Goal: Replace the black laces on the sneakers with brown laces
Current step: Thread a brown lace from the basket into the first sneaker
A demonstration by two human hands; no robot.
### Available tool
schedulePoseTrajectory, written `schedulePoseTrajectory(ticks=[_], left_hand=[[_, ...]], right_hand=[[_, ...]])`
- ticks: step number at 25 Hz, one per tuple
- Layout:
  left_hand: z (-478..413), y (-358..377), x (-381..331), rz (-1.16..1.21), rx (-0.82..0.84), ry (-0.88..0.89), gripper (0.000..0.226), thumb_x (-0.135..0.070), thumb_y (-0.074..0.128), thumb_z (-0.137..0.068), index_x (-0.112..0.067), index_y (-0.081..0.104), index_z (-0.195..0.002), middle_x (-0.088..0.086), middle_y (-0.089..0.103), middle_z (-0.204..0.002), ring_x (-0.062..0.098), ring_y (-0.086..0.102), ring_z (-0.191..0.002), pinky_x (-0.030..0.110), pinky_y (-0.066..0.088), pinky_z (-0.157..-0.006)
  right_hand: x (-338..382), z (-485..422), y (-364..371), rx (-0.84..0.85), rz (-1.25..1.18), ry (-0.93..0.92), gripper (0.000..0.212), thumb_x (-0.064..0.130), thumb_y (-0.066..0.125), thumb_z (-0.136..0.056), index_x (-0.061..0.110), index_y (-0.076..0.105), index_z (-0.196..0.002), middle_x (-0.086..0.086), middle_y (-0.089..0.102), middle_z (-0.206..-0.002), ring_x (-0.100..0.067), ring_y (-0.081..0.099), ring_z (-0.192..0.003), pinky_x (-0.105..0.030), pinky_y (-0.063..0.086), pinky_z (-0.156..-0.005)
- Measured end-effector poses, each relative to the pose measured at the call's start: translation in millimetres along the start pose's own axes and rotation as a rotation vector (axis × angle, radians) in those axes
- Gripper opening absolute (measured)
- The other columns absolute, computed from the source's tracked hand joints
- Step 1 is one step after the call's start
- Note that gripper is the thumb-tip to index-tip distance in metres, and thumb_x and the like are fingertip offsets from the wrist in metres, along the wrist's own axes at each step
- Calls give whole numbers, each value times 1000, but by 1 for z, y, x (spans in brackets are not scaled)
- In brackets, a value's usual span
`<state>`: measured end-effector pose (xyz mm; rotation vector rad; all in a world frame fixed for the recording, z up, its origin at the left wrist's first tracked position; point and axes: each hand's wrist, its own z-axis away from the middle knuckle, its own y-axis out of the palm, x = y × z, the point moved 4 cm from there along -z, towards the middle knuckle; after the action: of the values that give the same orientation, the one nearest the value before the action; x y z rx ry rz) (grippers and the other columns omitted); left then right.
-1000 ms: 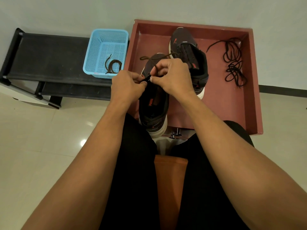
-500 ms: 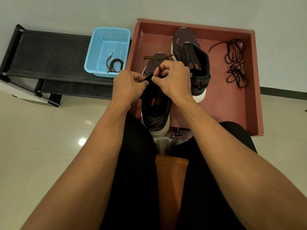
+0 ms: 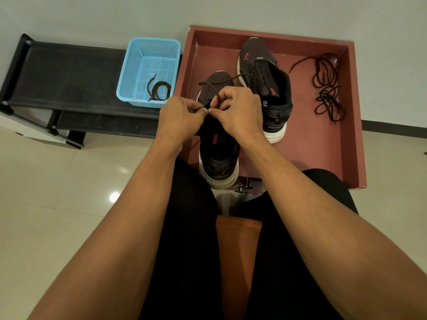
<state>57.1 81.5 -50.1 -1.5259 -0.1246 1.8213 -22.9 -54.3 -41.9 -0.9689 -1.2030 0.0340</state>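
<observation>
Two dark sneakers stand in a red tray (image 3: 328, 158). The near sneaker (image 3: 218, 155) points away from me, its heel over the tray's front edge. My left hand (image 3: 182, 116) and my right hand (image 3: 240, 112) meet over its eyelets, fingertips pinching a brown lace (image 3: 221, 80) that loops out across the toe. Where the lace enters the shoe is hidden by my fingers. The far sneaker (image 3: 265, 88) stands behind it to the right. Loose black laces (image 3: 327, 86) lie coiled at the tray's right side.
A blue plastic basket (image 3: 147, 68) holding another brown lace (image 3: 159, 88) sits on a black low rack (image 3: 69, 77) left of the tray. My legs in black and a brown seat edge (image 3: 238, 250) fill the foreground. Pale tiled floor lies all around.
Both hands stay on the near sneaker with small finger movements on the brown lace. The view has shifted slightly; the sneakers, basket and black laces have not moved.
</observation>
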Motion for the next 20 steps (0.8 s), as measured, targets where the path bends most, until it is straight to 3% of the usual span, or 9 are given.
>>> schedulePoseTrajectory(ticks=[3, 5, 8, 10, 14, 17, 20], left_hand=[[-1, 0, 2, 42, 14, -33, 22, -35, 66, -90, -21, 79, -81, 11, 77, -80, 32, 77, -82, 54, 65, -77], [-3, -3, 3, 26, 4, -41, 19, -25, 72, -95, -28, 76, -77, 4, 77, -80, 23, 76, -78, 44, 65, -72], [-4, -4, 0, -16, -20, -14, 16, -22, 78, -94, -28, 74, -80, -3, 73, -76, 4, 68, -63, 20, 51, -49], [-4, -4, 0, -33, -34, -27, 16, -23, 77, -95, -26, 72, -80, 0, 73, -78, 5, 67, -60, 16, 47, -44], [-4, -7, -1, -53, -22, -79, 18, -20, 63, -98, -18, 70, -81, 8, 75, -79, 23, 76, -68, 36, 64, -64], [-2, -17, -2, -284, -15, -77, 26, -24, 61, -97, -21, 65, -71, 6, 71, -68, 22, 71, -54, 29, 60, -66], [-5, -33, 9, -499, 1, -109, 19, -34, 66, -85, -15, 71, -83, 12, 72, -84, 31, 72, -75, 38, 62, -82]], right_hand=[[1, 0, 1, 9, 41, -11, 22, 33, 91, -79, 34, 68, -77, 14, 70, -64, -1, 69, -71, -33, 60, -73], [3, 2, 1, 17, 38, -15, 22, 31, 89, -79, 33, 67, -80, 12, 72, -67, -3, 70, -73, -34, 60, -76], [8, 5, -5, 6, 77, -43, 26, 29, 89, -78, 32, 67, -91, 12, 72, -80, -8, 70, -80, -38, 60, -80], [11, 9, -16, -4, 191, -65, 36, 32, 91, -76, 28, 64, -100, 10, 68, -94, -15, 68, -86, -41, 60, -80], [1, 19, -32, 110, 451, 32, 43, 45, 79, -88, 15, 61, -112, -8, 67, -107, -35, 67, -99, -48, 60, -84], [-1, 19, -32, 137, 501, 39, 31, 31, 68, -96, 9, 63, -117, -15, 67, -110, -39, 67, -103, -47, 59, -85], [-2, 16, -31, 130, 467, 22, 22, 19, 65, -96, 10, 60, -115, -14, 67, -103, -38, 69, -93, -48, 61, -82]])
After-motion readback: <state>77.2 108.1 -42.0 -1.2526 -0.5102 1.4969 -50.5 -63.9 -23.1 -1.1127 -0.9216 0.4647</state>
